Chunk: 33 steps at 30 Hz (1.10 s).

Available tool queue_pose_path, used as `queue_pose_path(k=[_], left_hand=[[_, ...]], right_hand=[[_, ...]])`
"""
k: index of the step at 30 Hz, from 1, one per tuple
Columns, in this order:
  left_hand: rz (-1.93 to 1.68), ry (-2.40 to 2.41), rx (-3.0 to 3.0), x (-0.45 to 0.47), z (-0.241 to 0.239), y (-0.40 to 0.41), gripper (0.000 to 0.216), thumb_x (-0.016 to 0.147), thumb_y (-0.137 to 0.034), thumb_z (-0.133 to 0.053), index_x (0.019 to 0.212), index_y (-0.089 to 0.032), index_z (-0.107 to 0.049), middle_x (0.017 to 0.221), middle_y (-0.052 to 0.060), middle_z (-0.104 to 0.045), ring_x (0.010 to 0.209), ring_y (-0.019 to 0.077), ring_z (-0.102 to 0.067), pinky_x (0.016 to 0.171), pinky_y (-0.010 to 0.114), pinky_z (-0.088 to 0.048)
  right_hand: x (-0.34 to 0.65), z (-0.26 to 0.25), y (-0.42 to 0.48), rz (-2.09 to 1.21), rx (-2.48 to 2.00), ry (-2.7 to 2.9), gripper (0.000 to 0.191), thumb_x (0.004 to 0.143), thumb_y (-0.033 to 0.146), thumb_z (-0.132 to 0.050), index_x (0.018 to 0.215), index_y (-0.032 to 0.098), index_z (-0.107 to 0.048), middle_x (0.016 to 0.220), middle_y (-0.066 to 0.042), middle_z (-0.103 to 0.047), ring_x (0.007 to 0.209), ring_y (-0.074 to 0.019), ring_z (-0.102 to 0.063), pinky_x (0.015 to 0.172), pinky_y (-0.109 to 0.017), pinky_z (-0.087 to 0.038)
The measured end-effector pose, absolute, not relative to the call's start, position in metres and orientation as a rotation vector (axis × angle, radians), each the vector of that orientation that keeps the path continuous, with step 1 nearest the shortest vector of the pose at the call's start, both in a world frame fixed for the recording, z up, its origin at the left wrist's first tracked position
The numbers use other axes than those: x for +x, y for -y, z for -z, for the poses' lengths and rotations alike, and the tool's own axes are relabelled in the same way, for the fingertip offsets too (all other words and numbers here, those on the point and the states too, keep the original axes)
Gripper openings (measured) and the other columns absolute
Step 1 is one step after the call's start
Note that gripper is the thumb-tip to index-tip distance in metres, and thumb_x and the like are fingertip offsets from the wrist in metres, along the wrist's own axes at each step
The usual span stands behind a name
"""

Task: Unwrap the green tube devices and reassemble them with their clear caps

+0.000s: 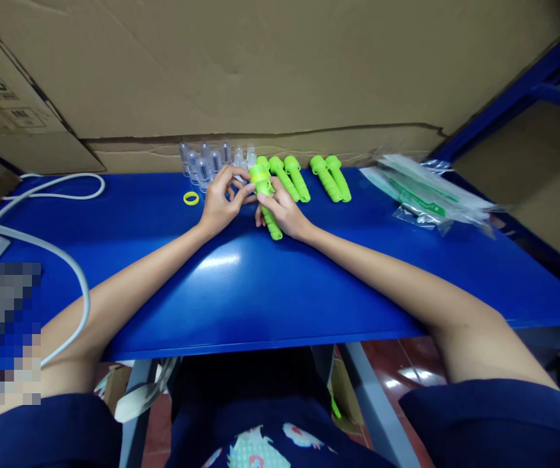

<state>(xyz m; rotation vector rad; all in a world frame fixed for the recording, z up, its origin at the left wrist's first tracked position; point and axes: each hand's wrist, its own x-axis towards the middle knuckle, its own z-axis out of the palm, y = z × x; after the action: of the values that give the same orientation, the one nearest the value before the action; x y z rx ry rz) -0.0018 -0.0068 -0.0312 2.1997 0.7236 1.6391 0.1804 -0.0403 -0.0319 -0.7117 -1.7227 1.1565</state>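
Note:
A lime-green torch-shaped plastic piece (272, 225), with a ribbed grip, is held tilted above the blue table. Around its wide head sits a yellow ring (260, 176). My right hand (287, 211) wraps its fingers round the body just below the head. From the other side, my left hand (222, 203) pinches at the head by the ring; its fingertips are partly hidden. Another yellow ring (191, 199) lies on the table left of my left hand. Just behind my hands stand several clear plastic caps (204, 170).
More lime-green torch-shaped pieces (329, 179) lie along the back. Clear plastic bags with green print (421, 192) are piled at the right. A white cable (73, 260) loops across the left side of the blue table (260, 299). Cardboard (260, 71) walls off the back.

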Motion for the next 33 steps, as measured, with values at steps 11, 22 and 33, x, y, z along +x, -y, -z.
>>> queue_pose_path(k=[11, 22, 33], left_hand=[[-1.655, -0.8, 2.301, -0.003, 0.024, 0.014, 0.035, 0.098, -0.052, -0.065, 0.098, -0.018, -0.07, 0.097, 0.005, -0.073, 0.072, 0.0116, -0.065, 0.06, 0.024, -0.047], [-1.601, -0.772, 2.213, 0.002, 0.027, 0.015, 0.037, 0.098, -0.054, -0.064, 0.109, -0.019, -0.062, 0.101, 0.006, -0.074, 0.072, 0.0107, -0.069, 0.055, 0.021, -0.046], [-1.681, -0.69, 2.295, 0.001, 0.023, 0.018, 0.03, 0.1, -0.047, -0.062, 0.102, -0.017, -0.066, 0.1, 0.006, -0.072, 0.072, 0.0091, -0.066, 0.057, 0.02, -0.046]], right_hand=[[0.181, 0.032, 0.04, -1.094, -0.832, 1.793, 0.053, 0.088, 0.047, -0.07, 0.123, 0.022, -0.038, 0.099, -0.005, -0.077, 0.051, -0.0109, -0.061, 0.053, -0.029, -0.055], [0.179, 0.028, 0.04, -1.133, -0.758, 1.671, 0.045, 0.092, 0.056, -0.06, 0.112, 0.026, -0.033, 0.086, 0.003, -0.068, 0.046, -0.0122, -0.055, 0.044, -0.028, -0.047], [0.181, 0.026, 0.037, -1.045, -0.845, 1.876, 0.048, 0.092, 0.068, -0.047, 0.081, 0.022, -0.053, 0.078, -0.007, -0.063, 0.072, -0.0209, -0.054, 0.062, -0.036, -0.052]])
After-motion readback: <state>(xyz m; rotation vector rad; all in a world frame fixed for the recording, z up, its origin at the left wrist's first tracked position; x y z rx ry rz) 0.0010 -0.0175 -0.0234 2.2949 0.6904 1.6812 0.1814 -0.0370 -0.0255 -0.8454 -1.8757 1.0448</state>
